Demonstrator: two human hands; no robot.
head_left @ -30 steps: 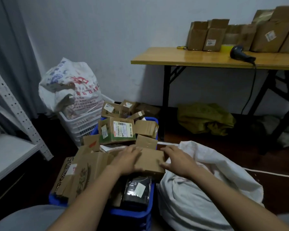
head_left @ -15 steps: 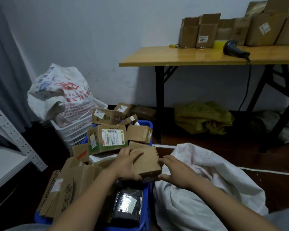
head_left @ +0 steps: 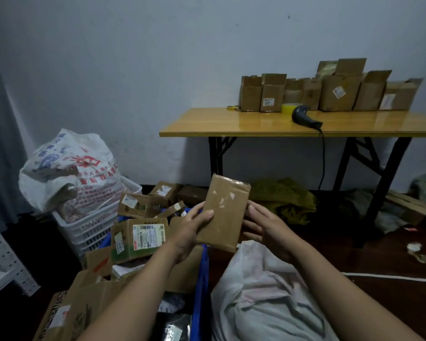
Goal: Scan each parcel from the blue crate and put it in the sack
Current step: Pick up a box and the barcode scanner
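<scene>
Above the rim of the blue crate [head_left: 202, 279], beside the sack [head_left: 263, 294], a flat cardboard parcel [head_left: 225, 212] is being held upright, the left hand [head_left: 194, 228] pinching its left edge while the right hand [head_left: 265, 230] is steadying the other with straight fingers. It is looking light and stiff, best held by its long edges. The scanner [head_left: 304, 116] is lying well apart on the table [head_left: 231, 124].

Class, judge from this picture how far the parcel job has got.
Done: the sack bulges, contents hidden. In hand: left hand grips a flat parcel, right hand open beside it; scanner lies untouched on the table. Left: many parcels fill the blue crate.
</scene>
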